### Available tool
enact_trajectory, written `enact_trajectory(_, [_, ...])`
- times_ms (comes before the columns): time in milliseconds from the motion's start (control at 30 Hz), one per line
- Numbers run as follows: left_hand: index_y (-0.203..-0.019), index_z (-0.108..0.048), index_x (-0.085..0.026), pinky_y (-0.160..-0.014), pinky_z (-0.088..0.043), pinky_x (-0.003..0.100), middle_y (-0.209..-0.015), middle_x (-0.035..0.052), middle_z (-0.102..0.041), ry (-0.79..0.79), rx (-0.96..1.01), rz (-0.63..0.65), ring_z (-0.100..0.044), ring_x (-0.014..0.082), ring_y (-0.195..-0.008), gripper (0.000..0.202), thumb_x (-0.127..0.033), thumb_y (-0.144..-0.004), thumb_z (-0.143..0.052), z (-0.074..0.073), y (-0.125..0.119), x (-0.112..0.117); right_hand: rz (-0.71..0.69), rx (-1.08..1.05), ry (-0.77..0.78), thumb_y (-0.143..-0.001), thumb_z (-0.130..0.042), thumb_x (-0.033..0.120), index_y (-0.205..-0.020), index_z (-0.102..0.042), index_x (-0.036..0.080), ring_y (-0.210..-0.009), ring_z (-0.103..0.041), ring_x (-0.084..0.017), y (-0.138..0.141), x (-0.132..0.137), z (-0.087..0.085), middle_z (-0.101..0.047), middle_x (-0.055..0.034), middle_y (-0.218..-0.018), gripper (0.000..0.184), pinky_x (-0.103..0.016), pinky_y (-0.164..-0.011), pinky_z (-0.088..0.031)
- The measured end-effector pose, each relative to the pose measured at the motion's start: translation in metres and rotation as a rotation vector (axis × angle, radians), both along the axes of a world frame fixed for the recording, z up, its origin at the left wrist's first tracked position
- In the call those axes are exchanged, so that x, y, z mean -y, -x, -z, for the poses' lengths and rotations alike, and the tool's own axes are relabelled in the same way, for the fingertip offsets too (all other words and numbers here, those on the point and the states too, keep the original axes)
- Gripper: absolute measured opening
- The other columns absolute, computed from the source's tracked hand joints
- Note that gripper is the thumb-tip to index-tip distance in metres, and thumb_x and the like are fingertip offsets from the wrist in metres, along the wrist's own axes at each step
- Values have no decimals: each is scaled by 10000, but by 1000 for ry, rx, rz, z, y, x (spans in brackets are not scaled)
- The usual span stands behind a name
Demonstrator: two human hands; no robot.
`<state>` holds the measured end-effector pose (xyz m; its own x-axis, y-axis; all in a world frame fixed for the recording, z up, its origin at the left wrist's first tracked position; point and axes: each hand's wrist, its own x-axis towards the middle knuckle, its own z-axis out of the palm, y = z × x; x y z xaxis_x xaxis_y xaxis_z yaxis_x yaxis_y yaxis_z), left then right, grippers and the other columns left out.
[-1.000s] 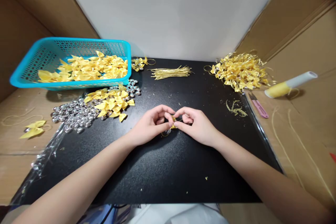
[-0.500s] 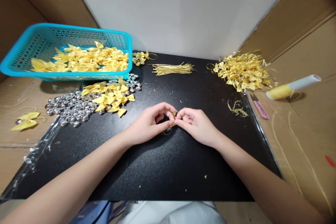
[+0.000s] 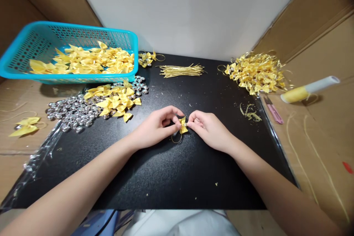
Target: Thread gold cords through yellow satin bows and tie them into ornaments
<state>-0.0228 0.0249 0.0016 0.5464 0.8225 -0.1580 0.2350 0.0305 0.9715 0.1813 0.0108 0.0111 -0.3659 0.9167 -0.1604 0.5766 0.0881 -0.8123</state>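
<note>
Over the middle of the black mat [image 3: 155,177], a small yellow ribbon bow [image 3: 183,128] stands on edge between my hands. A thin gold cord loop [image 3: 177,141] hangs below it. My left hand [image 3: 159,125] pinches the bow between thumb and finger at its left side. At the bow's right side, my right hand [image 3: 208,131] has thumb and forefinger pressed together, close against the knot. What sits in that pinch is too small to tell, perhaps a cord end.
A turquoise basket [image 3: 83,78] of yellow bows stands back left. Before it lie silver beads [image 3: 73,112] and loose bows [image 3: 118,103]. Gold ties [image 3: 181,70] lie at the back, finished bows [image 3: 257,73] back right, beside pink-handled snips [image 3: 274,112] and a ribbon-wrapped tube [image 3: 309,89].
My fingers have drawn slightly apart, the right ones moving right, so more of the yellow bow shows between them. My left hand keeps its pinch.
</note>
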Motion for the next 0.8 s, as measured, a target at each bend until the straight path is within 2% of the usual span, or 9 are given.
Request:
enact_trajectory(200, [-1035,-533,-159,-638,-455,258,-837,30,-668,30,-12,-63,-581,117,-663,291,-294,-799,-637,-2,0,-1,13,26,23,-873,-552,245,-787,-560,176,-550,-432,-93,2,1,1,-471,52,-596,111,-230,-552,-307])
enact_trajectory(300, [-1007,-555,-158,-544,-397,227,-903,40,-679,-32,-45,-149,-480,76,-554,270,-270,-777,-643,-4,0,-2,20,-1,40,-869,-556,248,-794,-568,172,-557,-448,-95,3,1,0,-485,48,-602,107,-230,-557,-320])
enact_trajectory(400, [-968,-603,-157,-502,-345,214,-864,12,-648,-194,-138,-175,-384,65,-526,236,-249,-758,-658,-8,1,-1,25,-47,60,-866,-554,254,-793,-563,171,-553,-448,-93,3,1,1,-485,49,-605,111,-228,-553,-326])
enact_trajectory(500, [-920,-648,-158,-557,-361,217,-805,-6,-610,-455,-234,-112,-413,81,-587,181,-235,-758,-672,-12,2,1,16,-96,69,-863,-551,263,-785,-550,174,-549,-445,-90,2,2,2,-484,51,-613,119,-229,-549,-325])
enact_trajectory(567, [-904,-669,-162,-574,-361,214,-769,-15,-612,-566,-277,-67,-431,83,-599,152,-230,-768,-672,-14,0,4,6,-140,85,-860,-550,264,-786,-544,176,-558,-458,-90,2,3,3,-493,50,-626,115,-230,-559,-334])
enact_trajectory(700, [-895,-692,-179,-523,-325,200,-633,-50,-602,-521,-302,-51,-404,70,-522,113,-226,-811,-631,-12,-3,7,-2,-212,128,-855,-549,279,-792,-543,180,-576,-471,-92,3,4,4,-509,46,-645,117,-236,-579,-348])
enact_trajectory(800, [-860,-692,-177,-515,-326,195,-627,-48,-627,-462,-293,-85,-395,69,-511,103,-210,-826,-600,-9,-4,8,9,-246,130,-836,-565,287,-825,-541,185,-560,-413,-88,2,3,2,-446,64,-617,106,-238,-574,-323])
